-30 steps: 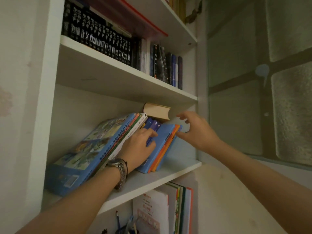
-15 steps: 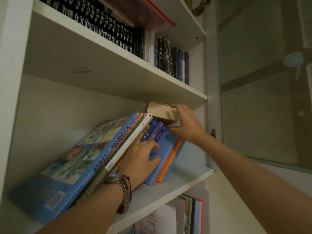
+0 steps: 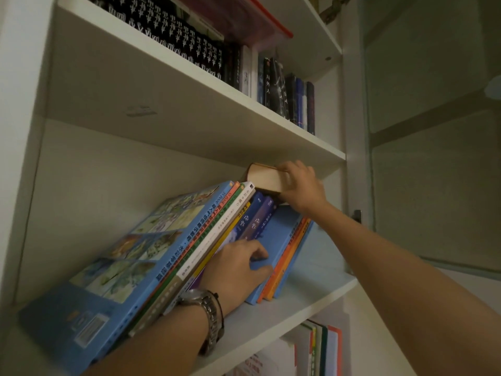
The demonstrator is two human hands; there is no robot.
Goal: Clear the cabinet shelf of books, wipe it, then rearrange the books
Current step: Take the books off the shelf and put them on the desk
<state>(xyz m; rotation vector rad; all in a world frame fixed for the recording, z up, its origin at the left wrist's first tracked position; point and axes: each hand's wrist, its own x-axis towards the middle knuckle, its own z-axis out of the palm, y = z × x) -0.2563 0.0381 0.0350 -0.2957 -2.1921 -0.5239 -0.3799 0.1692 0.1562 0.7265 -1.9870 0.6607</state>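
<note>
White cabinet shelf (image 3: pixel 306 305) carries a row of books (image 3: pixel 189 248) leaning over to the left, the large blue illustrated book (image 3: pixel 113 270) outermost at the near left and thin blue and orange ones at the right end. A small tan-edged book (image 3: pixel 267 179) lies across the top of the row, just under the shelf above. The right hand (image 3: pixel 303 185) grips this small book at its right end, fingers curled over it. The left hand (image 3: pixel 235 270), wristwatch (image 3: pixel 208 316) on its wrist, rests against the blue cover; its fingers look bent and pressing, perhaps hooked round an edge. Dark books (image 3: pixel 287 96) stand upright on the shelf above.
</note>
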